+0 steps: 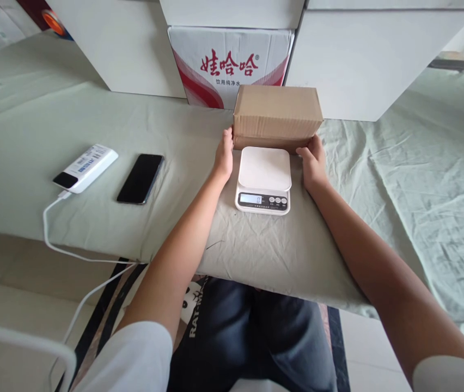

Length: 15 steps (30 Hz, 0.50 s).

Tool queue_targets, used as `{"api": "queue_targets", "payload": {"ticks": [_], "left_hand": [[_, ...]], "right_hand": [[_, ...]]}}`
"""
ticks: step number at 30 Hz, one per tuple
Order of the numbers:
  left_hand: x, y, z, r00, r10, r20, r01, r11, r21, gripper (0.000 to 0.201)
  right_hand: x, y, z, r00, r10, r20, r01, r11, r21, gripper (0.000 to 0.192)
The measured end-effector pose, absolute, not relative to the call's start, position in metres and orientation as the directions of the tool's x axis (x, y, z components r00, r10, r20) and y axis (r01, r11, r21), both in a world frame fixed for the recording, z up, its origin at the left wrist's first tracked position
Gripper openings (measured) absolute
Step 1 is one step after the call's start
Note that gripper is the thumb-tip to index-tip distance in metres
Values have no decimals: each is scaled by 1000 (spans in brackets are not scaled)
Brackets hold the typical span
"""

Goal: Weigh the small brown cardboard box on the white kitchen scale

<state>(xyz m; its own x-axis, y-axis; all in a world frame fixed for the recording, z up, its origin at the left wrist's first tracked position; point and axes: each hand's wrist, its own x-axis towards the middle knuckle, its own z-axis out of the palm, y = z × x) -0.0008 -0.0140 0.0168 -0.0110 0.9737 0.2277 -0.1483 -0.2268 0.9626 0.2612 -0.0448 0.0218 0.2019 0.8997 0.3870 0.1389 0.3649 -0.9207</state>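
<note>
Cardboard box (278, 115) behind scale (263, 179).

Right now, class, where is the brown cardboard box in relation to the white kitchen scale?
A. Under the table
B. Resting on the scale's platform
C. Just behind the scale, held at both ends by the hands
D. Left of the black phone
C: the cardboard box sits just behind the scale, with the left hand and right hand at its ends.

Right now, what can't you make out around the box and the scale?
- Scale display: digits too small to read, head view.
- Brown box: bottom front edge hidden by the scale; contents unseen.
- Left hand and right hand: fingertips hidden against the box.
- White cable: its end leaves the frame.
</note>
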Motion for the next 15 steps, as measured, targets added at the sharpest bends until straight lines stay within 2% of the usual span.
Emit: {"api": "queue_targets", "payload": {"ticks": [7, 11, 15], "left_hand": [[-3, -15, 23, 14, 980, 196, -144, -192, 971, 97], [-1, -15, 19, 0, 983, 181, -158, -179, 971, 89], [1, -22, 16, -37, 967, 253, -123, -256, 959, 80]], "right_hand": [[259, -48, 26, 193, 899, 392, 141, 370, -918, 42], [258, -50, 29, 169, 899, 403, 112, 389, -914, 47], [257, -55, 35, 103, 892, 439, 105, 429, -897, 63]]}}
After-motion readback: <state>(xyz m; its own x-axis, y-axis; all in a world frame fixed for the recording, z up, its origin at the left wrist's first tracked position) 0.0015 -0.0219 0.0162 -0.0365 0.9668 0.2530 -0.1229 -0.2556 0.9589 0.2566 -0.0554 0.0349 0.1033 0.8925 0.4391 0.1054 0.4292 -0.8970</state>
